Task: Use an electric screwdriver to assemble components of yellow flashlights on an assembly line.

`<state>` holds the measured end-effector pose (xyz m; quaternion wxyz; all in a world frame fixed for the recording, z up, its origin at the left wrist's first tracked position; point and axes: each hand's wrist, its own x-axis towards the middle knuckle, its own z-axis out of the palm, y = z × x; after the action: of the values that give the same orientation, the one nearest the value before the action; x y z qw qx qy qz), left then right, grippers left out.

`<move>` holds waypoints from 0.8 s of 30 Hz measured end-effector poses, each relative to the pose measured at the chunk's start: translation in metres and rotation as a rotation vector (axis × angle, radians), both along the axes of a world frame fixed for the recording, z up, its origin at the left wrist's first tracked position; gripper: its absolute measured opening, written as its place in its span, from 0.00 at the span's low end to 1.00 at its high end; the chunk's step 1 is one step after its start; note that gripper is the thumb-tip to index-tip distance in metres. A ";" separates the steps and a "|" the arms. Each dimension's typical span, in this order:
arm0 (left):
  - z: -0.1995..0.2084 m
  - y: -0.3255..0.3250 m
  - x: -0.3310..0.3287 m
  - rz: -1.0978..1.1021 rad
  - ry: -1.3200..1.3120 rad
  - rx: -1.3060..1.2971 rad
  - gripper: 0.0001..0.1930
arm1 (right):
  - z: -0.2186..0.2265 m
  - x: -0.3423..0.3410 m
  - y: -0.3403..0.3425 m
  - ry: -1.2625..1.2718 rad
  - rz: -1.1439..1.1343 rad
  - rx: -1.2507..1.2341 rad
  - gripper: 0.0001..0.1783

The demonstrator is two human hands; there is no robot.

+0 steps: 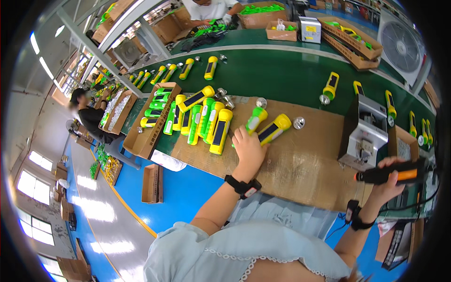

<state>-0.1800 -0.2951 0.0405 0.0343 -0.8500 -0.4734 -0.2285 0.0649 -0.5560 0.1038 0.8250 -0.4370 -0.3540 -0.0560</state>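
In the left hand (250, 149), clamped by curled fingers near its lower end: a green-and-yellow flashlight (256, 119) of smooth plastic, slanting over the worktop. Just beside it, a yellow flashlight (276, 128), slim-bodied with a wider rounded head and a flat, dark rectangular panel. In the right hand (388, 183), closed around the body: a long black power tool (376, 176) with an orange strip, well apart from the flashlights. On both wrists, black bands (243, 187). Beneath the left hand, a brown cardboard sheet (305, 174), flat, scuffed and marked. Near the yellow flashlight, a shiny, cup-shaped reflector (299, 123). To the left, a close cluster of ribbed yellow and green flashlights (221, 132), then a shallow cardboard box (141, 141) with more inside. Near the right hand, a boxy grey metal machine (364, 134). Beyond, a smooth dark-green bench (282, 70).
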 end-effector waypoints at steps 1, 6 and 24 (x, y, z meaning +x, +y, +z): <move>-0.001 0.006 0.002 -0.024 0.017 -0.041 0.23 | 0.005 0.007 0.001 0.006 0.010 0.051 0.26; -0.024 0.021 -0.011 -0.183 0.217 0.125 0.21 | 0.039 0.020 0.035 -0.079 -0.207 0.118 0.15; 0.008 -0.105 0.024 -1.041 0.002 -0.210 0.28 | 0.039 0.009 0.040 -0.031 0.083 -0.144 0.14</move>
<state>-0.1562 -0.4000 0.0489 -0.1687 -0.9716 -0.0093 -0.1659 0.0740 -0.5158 0.1429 0.7874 -0.4791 -0.3878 -0.0030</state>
